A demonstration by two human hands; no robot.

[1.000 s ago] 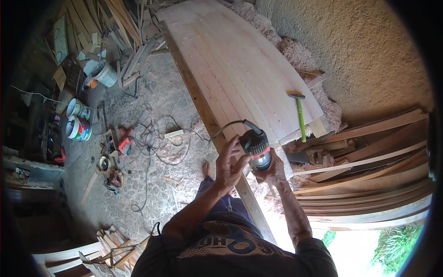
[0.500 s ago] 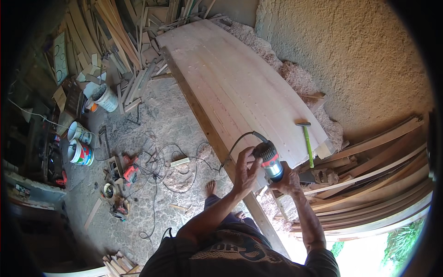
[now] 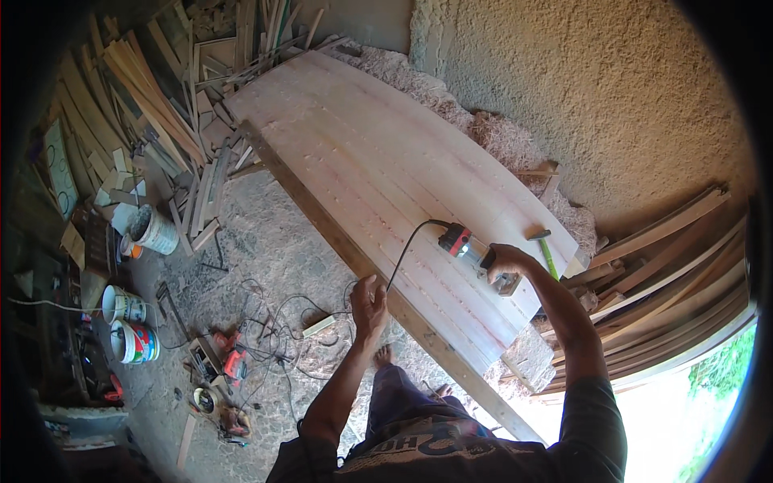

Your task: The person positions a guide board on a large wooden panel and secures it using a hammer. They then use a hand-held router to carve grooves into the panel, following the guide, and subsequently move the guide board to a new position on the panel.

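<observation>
My right hand (image 3: pixel 510 262) is closed around the base end of a trim router (image 3: pixel 465 245), a compact power tool with a red-and-black top and a silver body. It lies tilted on its side over the near right part of a wide pale wooden panel (image 3: pixel 362 161); whether it touches the panel I cannot tell. From its top a black cord loops across the panel to the left edge. My left hand (image 3: pixel 369 307) holds nothing, its fingers loosely bent and apart, left of the panel's edge. A hammer (image 3: pixel 549 254) with a green handle rests on the panel beyond my right forearm.
A long timber (image 3: pixel 322 229) runs along the panel's left side. Tangled cords and a red power tool (image 3: pixel 236 364) lie on the floor, with buckets (image 3: pixel 134 342) farther left. Stacked boards (image 3: pixel 668 282) stand at right, offcuts (image 3: pixel 145 97) at far left, shavings (image 3: pixel 507 141) by the wall.
My left hand has let go of the router and moved left. My right hand has carried the router right and tilted it farther over the panel. The view has shifted.
</observation>
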